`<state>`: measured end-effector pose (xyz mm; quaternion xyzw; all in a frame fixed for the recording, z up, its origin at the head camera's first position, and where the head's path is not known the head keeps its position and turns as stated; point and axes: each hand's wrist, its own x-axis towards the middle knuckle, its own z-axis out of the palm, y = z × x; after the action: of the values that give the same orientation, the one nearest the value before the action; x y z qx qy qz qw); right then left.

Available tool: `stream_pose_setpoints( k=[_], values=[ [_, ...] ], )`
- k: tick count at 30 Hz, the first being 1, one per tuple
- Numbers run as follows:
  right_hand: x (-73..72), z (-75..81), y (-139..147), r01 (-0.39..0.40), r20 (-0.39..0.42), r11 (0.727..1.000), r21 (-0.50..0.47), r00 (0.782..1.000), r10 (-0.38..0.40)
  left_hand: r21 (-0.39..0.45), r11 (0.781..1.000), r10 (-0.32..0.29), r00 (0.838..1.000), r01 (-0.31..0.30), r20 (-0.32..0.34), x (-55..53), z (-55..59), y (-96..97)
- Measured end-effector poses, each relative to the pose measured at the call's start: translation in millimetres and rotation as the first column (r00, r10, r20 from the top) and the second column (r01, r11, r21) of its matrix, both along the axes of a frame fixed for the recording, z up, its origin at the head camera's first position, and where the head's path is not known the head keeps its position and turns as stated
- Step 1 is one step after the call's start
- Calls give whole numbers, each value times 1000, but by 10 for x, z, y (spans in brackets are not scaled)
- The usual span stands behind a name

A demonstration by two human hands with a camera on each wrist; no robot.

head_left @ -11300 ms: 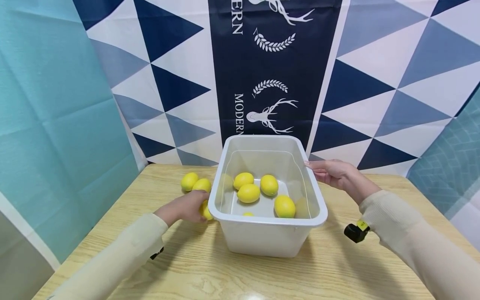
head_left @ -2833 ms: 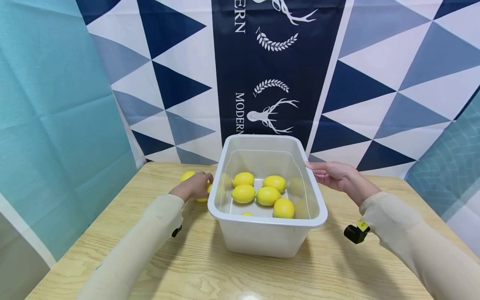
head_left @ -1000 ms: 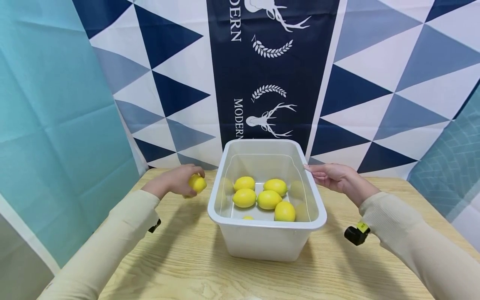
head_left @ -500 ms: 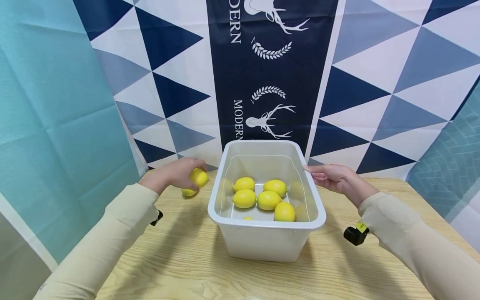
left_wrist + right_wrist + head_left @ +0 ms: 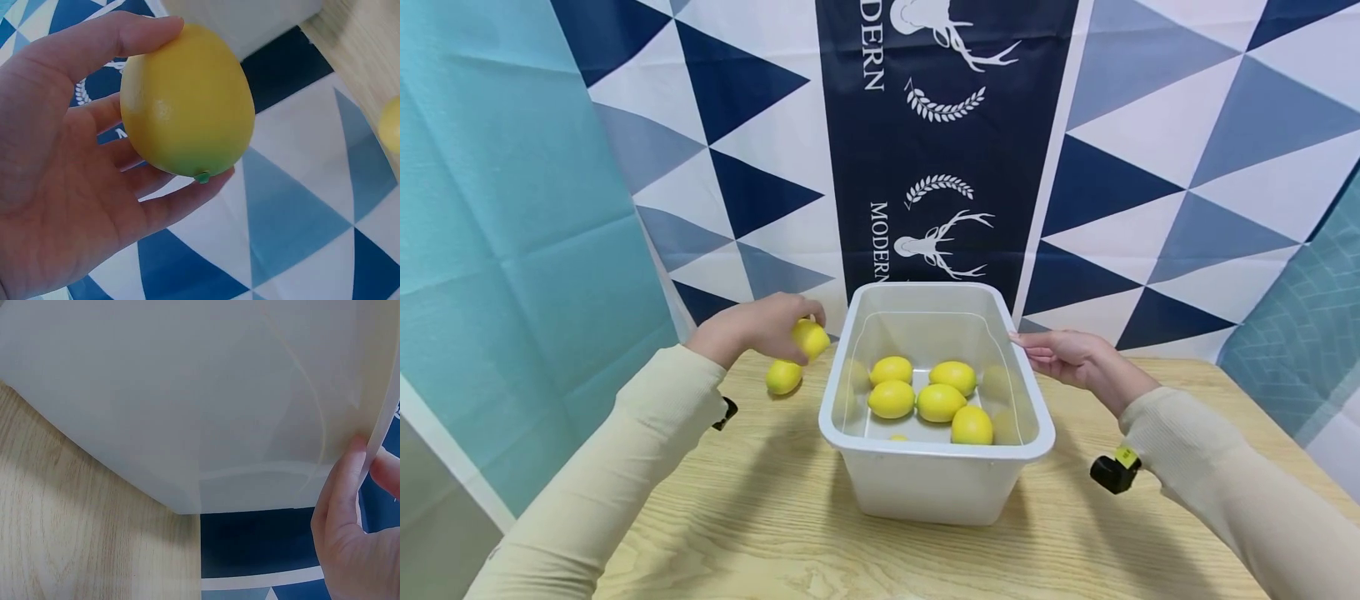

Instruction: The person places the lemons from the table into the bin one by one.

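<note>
My left hand (image 5: 763,323) holds a yellow lemon (image 5: 812,338) above the table, just left of the white plastic bin (image 5: 925,485). In the left wrist view, thumb and fingers wrap the sides of this lemon (image 5: 187,106), whose green stem end shows. A second lemon (image 5: 783,377) lies on the table below that hand. Several lemons (image 5: 940,402) rest on the bin's floor; one near the front wall is mostly hidden. At the bin's right side, my right hand (image 5: 1071,357) pinches the rim, with fingers (image 5: 342,494) against the outer wall in the right wrist view.
The wooden table (image 5: 752,508) runs up to a patterned cloth (image 5: 951,167) hanging right behind the bin. A light blue cloth (image 5: 527,250) hangs along the left side, and another teal cloth (image 5: 1300,350) along the right.
Earlier, more lemons lay left of the bin and fewer inside. Over the last second my left hand has lifted one lemon and moved it right and up. The right hand stays at the rim.
</note>
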<state>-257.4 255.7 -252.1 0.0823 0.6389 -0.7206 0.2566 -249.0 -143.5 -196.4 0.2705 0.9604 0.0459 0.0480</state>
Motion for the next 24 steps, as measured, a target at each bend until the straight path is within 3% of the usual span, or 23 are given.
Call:
stream_pose_setpoints(
  k=[4,12,24],
  values=[
    [9,1,8,-6,5,1000,6,1000,6,41,998,-46,999,47,-8,-5,12,98],
    [-4,13,-13,-14,-16,1000,6,1000,14,38,997,-63,997,65,-49,-33,118,291],
    [-27,-16,13,2,1,1000,-3,1000,-2,-2,991,-134,991,134,-4,-100,264,670]
  ],
)
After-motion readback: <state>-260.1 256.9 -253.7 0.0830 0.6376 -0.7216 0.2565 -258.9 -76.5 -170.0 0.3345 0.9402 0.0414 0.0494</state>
